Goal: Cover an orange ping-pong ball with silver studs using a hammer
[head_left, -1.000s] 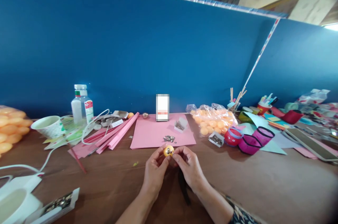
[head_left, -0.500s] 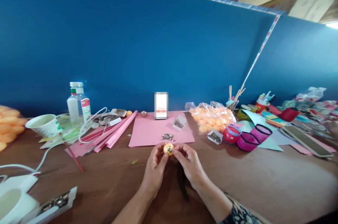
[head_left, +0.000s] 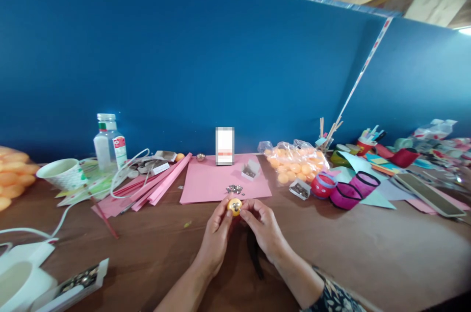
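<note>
At the lower centre of the frame, both hands meet over a brown table [head_left: 368,253] and share one small orange ball [head_left: 234,205] with a shiny metal piece set into its front. The left hand [head_left: 215,236] pinches the ball from the left between thumb and fingertips, and the right hand [head_left: 263,228] pinches it from the right the same way, the other fingers curled. The ball sits just in front of the near edge of a pink paper sheet [head_left: 209,182], close to a small heap of metal studs [head_left: 234,189] lying on that sheet. A small open white box [head_left: 250,170] rests farther back on the pink sheet. To the right of the sheet lies a clear bag of orange balls [head_left: 296,162], with a red cup [head_left: 323,186] and a magenta cup [head_left: 345,195] just beside it. At the left of the frame stand a clear plastic bottle [head_left: 109,143] and a white paper cup [head_left: 61,173], with folded pink paper strips [head_left: 158,187] between them and the sheet.
</note>
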Tool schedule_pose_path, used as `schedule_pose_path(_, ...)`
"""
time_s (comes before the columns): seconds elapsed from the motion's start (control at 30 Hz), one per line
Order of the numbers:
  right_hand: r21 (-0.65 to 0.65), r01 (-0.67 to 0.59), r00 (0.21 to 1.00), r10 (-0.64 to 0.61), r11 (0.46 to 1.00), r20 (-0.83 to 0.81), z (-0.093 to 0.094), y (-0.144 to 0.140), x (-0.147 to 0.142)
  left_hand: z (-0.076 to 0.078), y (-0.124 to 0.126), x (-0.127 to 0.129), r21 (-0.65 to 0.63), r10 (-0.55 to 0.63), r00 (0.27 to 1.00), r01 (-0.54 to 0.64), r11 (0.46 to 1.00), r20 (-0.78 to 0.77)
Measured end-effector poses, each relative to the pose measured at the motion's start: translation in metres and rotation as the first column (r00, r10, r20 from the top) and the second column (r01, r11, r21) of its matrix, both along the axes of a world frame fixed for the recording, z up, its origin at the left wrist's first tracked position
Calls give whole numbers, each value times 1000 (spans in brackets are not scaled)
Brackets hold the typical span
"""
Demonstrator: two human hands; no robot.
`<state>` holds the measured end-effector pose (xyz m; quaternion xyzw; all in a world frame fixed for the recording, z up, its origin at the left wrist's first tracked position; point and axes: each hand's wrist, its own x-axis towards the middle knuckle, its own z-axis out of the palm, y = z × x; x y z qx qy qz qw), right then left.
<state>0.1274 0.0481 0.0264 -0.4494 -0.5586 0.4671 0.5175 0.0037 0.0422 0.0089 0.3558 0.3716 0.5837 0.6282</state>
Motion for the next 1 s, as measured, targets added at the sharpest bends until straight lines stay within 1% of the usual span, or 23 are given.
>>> schedule_pose_path(0.1, 7, 0, 999, -1, 1000, 35, 4, -1, 0, 0, -1, 1, -17, -11, 997, 12, 1000, 75)
schedule_pose_path(0.17, 14, -7, 999, 6, 1000, 47, 6, -1, 0, -1, -1, 1, -22, -14, 996, 16, 1000, 91)
schedule_pose_path(0.33, 27, -14, 997, 12, 1000, 72, 7, -2, 0, -4, 2, 0, 40, -3, 1000, 3, 999, -5)
schedule_pose_path(0.47, 34, -17, 997, 14, 999, 82, 7, -2, 0, -5, 2, -1, 58, 14, 998, -10, 998, -60)
schedule_pose_path(0.6, 41, -23, 996, 20, 999, 91, 9, -2, 0, -2, 2, -1, 55, 1, 999, 1, 998, -50)
schedule_pose_path(0.77, 58, -19, 994, 13, 998, 108, 10, -3, 1, 1, 1, 1, 69, 0, 1000, -2, 998, 20)
schedule_pose_path(1.0, 58, -28, 991, 20, 998, 135, 6, -2, 2, -2, 1, -1, 82, 10, 1000, -7, 997, -27)
